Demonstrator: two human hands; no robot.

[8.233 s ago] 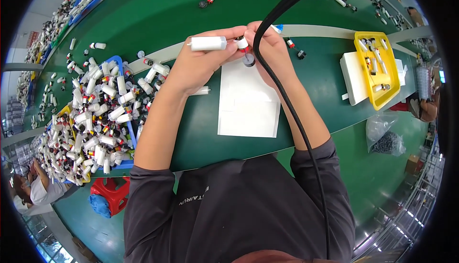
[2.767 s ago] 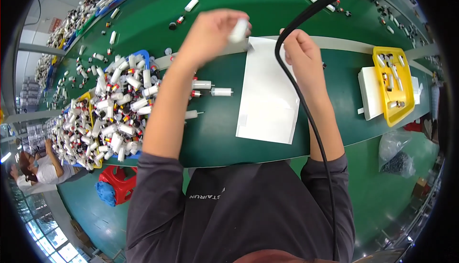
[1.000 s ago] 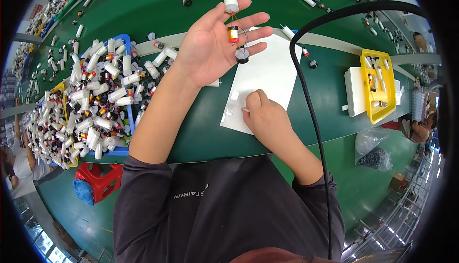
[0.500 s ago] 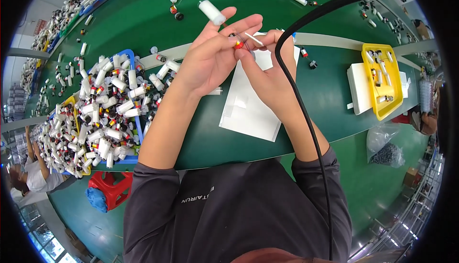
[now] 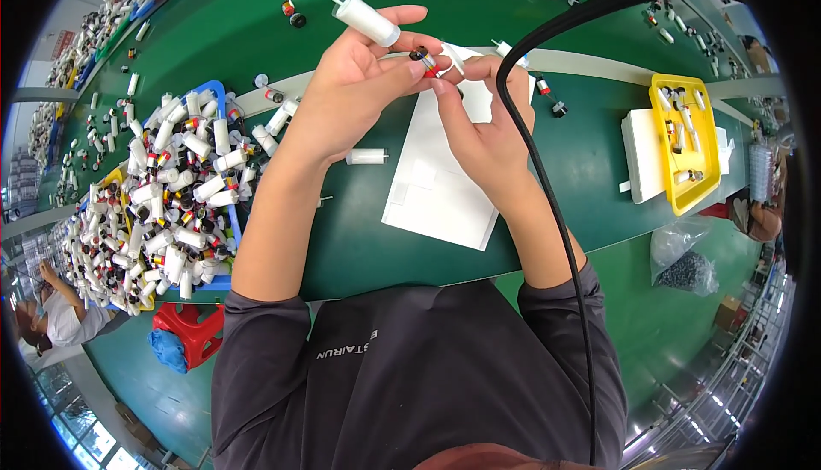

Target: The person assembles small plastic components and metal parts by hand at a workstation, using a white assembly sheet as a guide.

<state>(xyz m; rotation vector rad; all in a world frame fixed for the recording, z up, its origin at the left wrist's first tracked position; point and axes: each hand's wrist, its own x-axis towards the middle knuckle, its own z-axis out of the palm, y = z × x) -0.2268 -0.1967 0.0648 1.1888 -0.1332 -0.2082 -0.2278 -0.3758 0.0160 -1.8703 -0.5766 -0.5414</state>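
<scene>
"Two questions: what is different about the left grip (image 5: 346, 98), and where is the piece it has?"

"It is no longer spread palm-up; thumb and fingers are now closed on the small red-and-black part (image 5: 426, 61), just above the far end of the white sheet (image 5: 440, 181). The white cylinder (image 5: 366, 20) juts out past the fingers, beyond the sheet and to its left."

"And the right grip (image 5: 492, 141)?"

"Up from the near end of the sheet to its far end, pinching what looks like a thin white strip (image 5: 453, 60) right beside the small part. Whether the two touch, I can't tell."

"What does that mean for the work?"

"Both sides are engaged on one piece now, so I judge this to be the careful stage, where strip and part could end up crooked."

"Anything else on the counter (image 5: 355, 235)?"

"One loose cylinder (image 5: 368, 156) left of the sheet, a heaped blue bin (image 5: 221, 283) farther left, and a yellow tray (image 5: 703, 166) well to the sheet's right"
</scene>
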